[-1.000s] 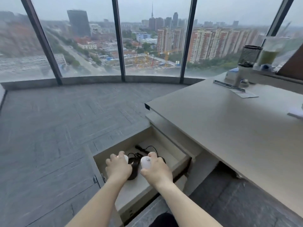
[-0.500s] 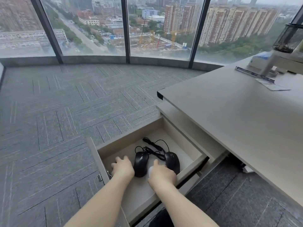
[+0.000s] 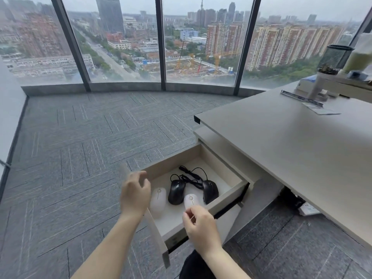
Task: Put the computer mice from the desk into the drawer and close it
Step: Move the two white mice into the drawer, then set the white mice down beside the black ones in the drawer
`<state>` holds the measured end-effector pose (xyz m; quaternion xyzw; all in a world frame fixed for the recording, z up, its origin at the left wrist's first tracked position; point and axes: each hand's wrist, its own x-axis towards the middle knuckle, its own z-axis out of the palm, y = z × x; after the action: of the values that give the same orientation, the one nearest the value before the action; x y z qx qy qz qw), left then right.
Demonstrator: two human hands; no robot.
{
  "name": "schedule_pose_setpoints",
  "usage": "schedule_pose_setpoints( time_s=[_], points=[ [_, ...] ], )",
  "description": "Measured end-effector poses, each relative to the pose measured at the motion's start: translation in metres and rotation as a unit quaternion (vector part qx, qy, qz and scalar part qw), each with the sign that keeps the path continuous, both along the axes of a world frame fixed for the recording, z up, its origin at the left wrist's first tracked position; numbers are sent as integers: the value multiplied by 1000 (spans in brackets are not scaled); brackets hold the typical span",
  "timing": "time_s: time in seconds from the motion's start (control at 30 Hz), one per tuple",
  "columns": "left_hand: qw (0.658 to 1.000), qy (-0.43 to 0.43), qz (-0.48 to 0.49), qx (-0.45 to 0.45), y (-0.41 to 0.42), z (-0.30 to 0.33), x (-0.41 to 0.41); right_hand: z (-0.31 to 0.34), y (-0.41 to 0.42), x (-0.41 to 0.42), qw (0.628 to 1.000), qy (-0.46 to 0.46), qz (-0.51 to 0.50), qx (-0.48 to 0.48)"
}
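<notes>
Four mice lie in the open drawer (image 3: 227,199): two white mice (image 3: 158,198) (image 3: 191,200) and two black mice (image 3: 176,191) (image 3: 210,190), cables at 12 o'clock. The left hand (image 3: 135,195) hovers at 9 o'clock, grip spread and empty. The right hand (image 3: 201,228), at 6 o'clock, has fingers curled loosely, holding nothing. The surface (image 3: 291,150) is at 2 o'clock.

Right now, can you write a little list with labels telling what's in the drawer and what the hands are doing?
drawer: pulled open under the desk
white mice: two, left one, right one
black corded mice: two, left one, right one
left hand: open, empty, above the drawer's left edge
right hand: empty, above the drawer's front
mice on desk: none visible
</notes>
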<state>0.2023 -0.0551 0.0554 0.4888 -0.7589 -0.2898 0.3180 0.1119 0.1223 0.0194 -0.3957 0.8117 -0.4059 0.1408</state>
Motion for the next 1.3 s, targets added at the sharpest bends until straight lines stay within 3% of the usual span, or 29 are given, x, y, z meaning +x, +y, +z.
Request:
schedule_pose_setpoints(
  time_s=[0.17,0.37,0.87,1.07,1.3],
  points=[
    [983,34,78,162,13,-20,48,-12,20,34,992,-85,86,36],
    [929,130,-15,345,35,-27,56,-23,22,54,993,-18,89,71],
    [902,184,-76,382,55,-29,-25,-18,37,2,993,-66,-64,69],
    [893,163,-116,404,59,-43,-95,-24,51,-46,972,-141,-183,42],
    [884,167,-137,415,61,-42,-141,-25,54,-80,952,-180,-246,9]
  ],
)
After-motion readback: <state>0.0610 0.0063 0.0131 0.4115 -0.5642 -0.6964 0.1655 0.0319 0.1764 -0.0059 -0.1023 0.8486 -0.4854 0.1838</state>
